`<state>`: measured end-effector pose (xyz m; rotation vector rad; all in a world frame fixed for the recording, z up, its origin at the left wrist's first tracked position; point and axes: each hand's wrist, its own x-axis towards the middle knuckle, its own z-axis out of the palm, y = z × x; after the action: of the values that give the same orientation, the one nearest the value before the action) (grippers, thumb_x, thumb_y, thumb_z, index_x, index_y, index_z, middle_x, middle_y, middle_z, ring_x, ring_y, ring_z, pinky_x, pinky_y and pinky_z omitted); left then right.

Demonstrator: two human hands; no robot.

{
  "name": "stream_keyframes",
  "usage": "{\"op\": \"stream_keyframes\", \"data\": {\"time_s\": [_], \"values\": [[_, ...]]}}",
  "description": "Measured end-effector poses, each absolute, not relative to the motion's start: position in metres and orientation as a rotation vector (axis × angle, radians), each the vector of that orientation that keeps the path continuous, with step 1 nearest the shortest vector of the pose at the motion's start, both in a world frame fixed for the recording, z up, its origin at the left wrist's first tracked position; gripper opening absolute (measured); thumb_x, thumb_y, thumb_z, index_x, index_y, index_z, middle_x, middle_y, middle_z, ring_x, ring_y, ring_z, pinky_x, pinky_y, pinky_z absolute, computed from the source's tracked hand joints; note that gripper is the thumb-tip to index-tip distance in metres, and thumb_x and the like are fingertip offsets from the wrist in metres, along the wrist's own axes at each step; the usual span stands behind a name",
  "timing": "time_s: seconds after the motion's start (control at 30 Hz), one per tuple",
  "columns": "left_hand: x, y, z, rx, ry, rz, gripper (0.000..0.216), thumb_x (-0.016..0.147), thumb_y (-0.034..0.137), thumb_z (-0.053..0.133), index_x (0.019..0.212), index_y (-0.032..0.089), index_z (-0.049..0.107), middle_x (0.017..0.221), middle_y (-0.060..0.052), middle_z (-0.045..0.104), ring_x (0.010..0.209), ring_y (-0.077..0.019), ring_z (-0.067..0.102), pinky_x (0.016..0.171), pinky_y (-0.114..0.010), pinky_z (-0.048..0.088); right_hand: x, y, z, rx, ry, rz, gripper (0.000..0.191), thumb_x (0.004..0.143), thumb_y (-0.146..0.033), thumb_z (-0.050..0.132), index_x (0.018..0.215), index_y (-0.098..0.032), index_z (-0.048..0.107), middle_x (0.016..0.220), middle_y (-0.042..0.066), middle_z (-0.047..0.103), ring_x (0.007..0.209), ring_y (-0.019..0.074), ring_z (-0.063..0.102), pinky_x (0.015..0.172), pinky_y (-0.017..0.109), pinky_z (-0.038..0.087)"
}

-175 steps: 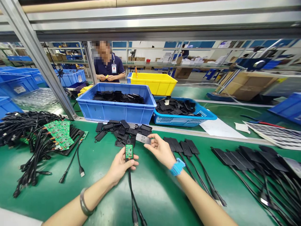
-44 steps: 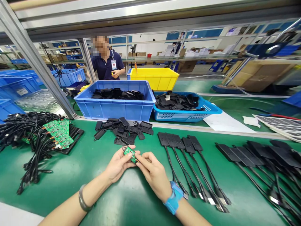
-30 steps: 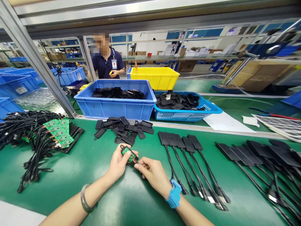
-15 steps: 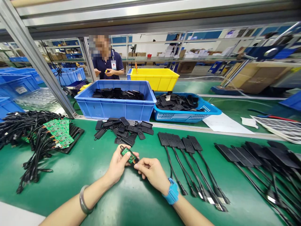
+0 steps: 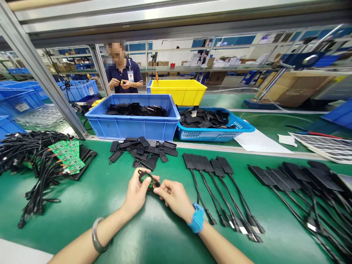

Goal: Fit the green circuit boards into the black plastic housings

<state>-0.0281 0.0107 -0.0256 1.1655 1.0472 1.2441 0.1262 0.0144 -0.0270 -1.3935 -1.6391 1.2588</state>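
Observation:
My left hand (image 5: 136,192) grips a small green circuit board (image 5: 147,179) seated in a black plastic shell, just above the green mat (image 5: 115,205). My right hand (image 5: 173,196) pinches the board's near end, where coloured wires join it. Both hands meet over the mat's middle front. Beyond them lies a heap of loose black shells (image 5: 143,151). A row of finished black cased cables (image 5: 211,172) lies to the right of my right hand.
A pile of black cables with green boards (image 5: 41,157) fills the left. A blue bin (image 5: 134,119), a blue basket (image 5: 214,126) and a yellow bin (image 5: 177,91) stand behind. More cased cables (image 5: 305,183) spread at right. A person in dark blue (image 5: 122,71) works opposite.
Since the earliest frame my right hand has brought its grey shell to the board and closed in on it. In the last second both hands stay together, shifting slightly on the board.

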Motion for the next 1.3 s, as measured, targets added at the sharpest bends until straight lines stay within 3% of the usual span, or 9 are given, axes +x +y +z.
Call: {"op": "stream_keyframes", "data": {"time_s": [0.23, 0.43, 0.53, 0.63, 0.77, 0.9, 1.0, 1.13, 1.3], "values": [[-0.023, 0.016, -0.026, 0.805, 0.997, 1.240, 0.035, 0.077, 0.043, 0.069, 0.093, 0.017, 0.050, 0.080, -0.005, 0.071, 0.071, -0.0182, 0.068, 0.067, -0.029, 0.052, 0.124, 0.017, -0.024, -1.302, -1.848, 1.199, 0.030, 0.083, -0.035, 0.061, 0.059, -0.019, 0.052, 0.053, -0.004, 0.057, 0.049, 0.0107, 0.051, 0.050, 0.021, 0.036], [-0.033, 0.029, -0.035, 0.616, 1.056, 1.328, 0.038, 0.073, 0.044, 0.070, 0.094, 0.018, 0.053, 0.071, 0.002, 0.062, 0.059, -0.0103, 0.061, 0.046, -0.018, 0.043, 0.136, 0.035, -0.014, -1.468, -2.240, 0.563, 0.014, 0.092, -0.023, 0.049, 0.087, -0.019, 0.062, 0.085, 0.003, 0.063, 0.076, 0.0166, 0.059, 0.068, 0.026, 0.044], [-0.033, 0.029, -0.037, 0.651, 0.990, 1.266, 0.041, 0.068, 0.028, 0.075, 0.100, 0.017, 0.053, 0.080, 0.000, 0.064, 0.066, -0.0098, 0.061, 0.052, -0.019, 0.046, 0.135, 0.063, -0.011, -1.664, -2.365, 0.184, 0.015, 0.090, -0.020, 0.051, 0.102, -0.016, 0.060, 0.102, 0.010, 0.062, 0.095, 0.0225, 0.058, 0.081, 0.030, 0.045], [-0.030, 0.027, -0.039, 0.674, 0.927, 1.187, 0.070, 0.062, 0.015, 0.078, 0.123, 0.017, 0.043, 0.088, -0.004, 0.068, 0.079, -0.0140, 0.065, 0.071, -0.026, 0.052, 0.129, 0.096, -0.011, -1.743, -2.376, 0.062, 0.017, 0.089, -0.022, 0.053, 0.103, -0.013, 0.058, 0.104, 0.014, 0.062, 0.102, 0.0269, 0.056, 0.085, 0.034, 0.045], [-0.032, 0.026, -0.041, 0.715, 0.919, 1.097, 0.083, 0.068, 0.022, 0.078, 0.136, 0.019, 0.029, 0.103, -0.012, 0.068, 0.082, -0.0191, 0.069, 0.076, -0.034, 0.053, 0.126, 0.118, -0.011, -1.757, -2.381, 0.094, 0.019, 0.084, -0.013, 0.054, 0.103, -0.012, 0.058, 0.099, 0.015, 0.066, 0.094, 0.0261, 0.061, 0.078, 0.032, 0.047], [-0.033, 0.026, -0.038, 0.789, 0.910, 1.013, 0.066, 0.069, 0.030, 0.078, 0.123, 0.016, 0.045, 0.115, -0.016, 0.064, 0.072, -0.0160, 0.068, 0.066, -0.030, 0.054, 0.141, 0.103, -0.010, -1.741, -2.330, 0.118, 0.041, 0.084, -0.005, 0.043, 0.124, -0.011, 0.050, 0.099, 0.013, 0.067, 0.091, 0.0239, 0.063, 0.079, 0.032, 0.048], [-0.032, 0.024, -0.037, 0.789, 0.872, 0.948, 0.061, 0.066, 0.029, 0.081, 0.117, 0.013, 0.051, 0.107, -0.015, 0.068, 0.070, -0.0150, 0.068, 0.067, -0.029, 0.054, 0.152, 0.078, -0.010, -1.551, -2.093, 0.459, 0.054, 0.084, -0.010, 0.042, 0.137, -0.017, 0.038, 0.099, 0.007, 0.064, 0.078, 0.0173, 0.064, 0.072, 0.030, 0.051], [-0.028, 0.022, -0.040, 0.799, 0.826, 0.856, 0.058, 0.061, 0.024, 0.084, 0.111, 0.012, 0.057, 0.100, -0.013, 0.070, 0.072, -0.0170, 0.069, 0.069, -0.030, 0.054, 0.147, 0.043, -0.014, -1.163, -1.531, 1.167, 0.037, 0.085, -0.028, 0.051, 0.121, -0.021, 0.050, 0.082, -0.001, 0.059, 0.060, 0.0118, 0.059, 0.055, 0.025, 0.051], [-0.028, 0.020, -0.041, 0.820, 0.767, 0.792, 0.065, 0.053, 0.015, 0.087, 0.112, 0.014, 0.059, 0.102, -0.010, 0.069, 0.079, -0.0183, 0.070, 0.076, -0.031, 0.053, 0.135, 0.024, -0.024, -1.116, -1.366, 1.272, 0.025, 0.084, -0.037, 0.060, 0.101, -0.021, 0.051, 0.067, -0.003, 0.060, 0.059, 0.0124, 0.058, 0.053, 0.023, 0.046]]}}
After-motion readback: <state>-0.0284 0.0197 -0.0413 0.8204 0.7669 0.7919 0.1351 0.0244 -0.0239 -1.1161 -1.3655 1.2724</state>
